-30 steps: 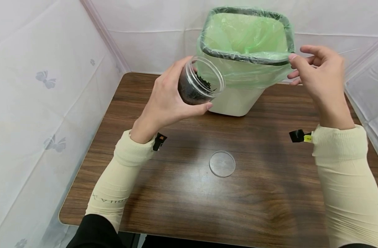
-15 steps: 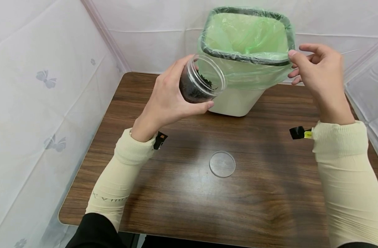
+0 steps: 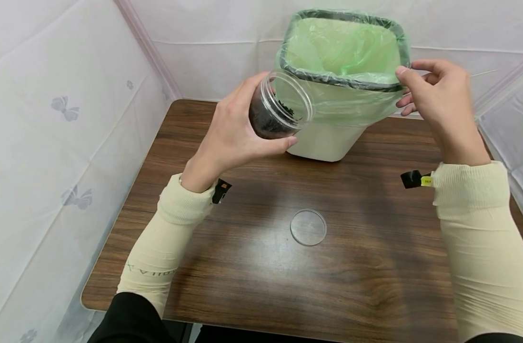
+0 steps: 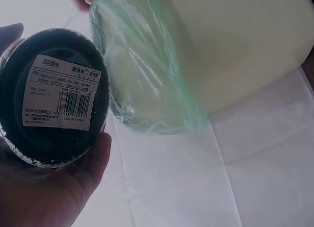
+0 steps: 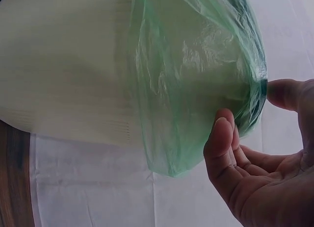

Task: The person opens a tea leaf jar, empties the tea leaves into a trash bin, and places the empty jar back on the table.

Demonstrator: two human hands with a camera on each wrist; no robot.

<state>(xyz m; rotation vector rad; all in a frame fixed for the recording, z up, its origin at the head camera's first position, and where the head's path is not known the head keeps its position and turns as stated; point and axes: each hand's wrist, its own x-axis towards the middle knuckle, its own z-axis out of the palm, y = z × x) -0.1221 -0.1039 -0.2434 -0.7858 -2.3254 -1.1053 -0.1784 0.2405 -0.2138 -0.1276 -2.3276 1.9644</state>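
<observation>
My left hand (image 3: 231, 128) grips a clear plastic jar (image 3: 270, 116), its open mouth tilted toward the right and dark, dry shreds like tea leaves (image 3: 286, 108) inside. The left wrist view shows the jar's base with a barcode label (image 4: 61, 92). At the back stands a pale trash can (image 3: 326, 140) lined with a green plastic bag (image 3: 343, 50). My right hand (image 3: 443, 100) holds the can's front right rim corner, thumb and fingers curled about it. The jar hangs in front of the can's left side.
A clear round lid (image 3: 308, 227) lies on the brown wooden table (image 3: 244, 271). White sheeting (image 3: 210, 57) hangs behind the table and along both sides. A dark band (image 3: 343, 82) runs around the can's rim under the bag.
The jar and left hand have risen slightly. My right hand has shifted a little up and left, closer around the rim corner. The lid stays in place.
</observation>
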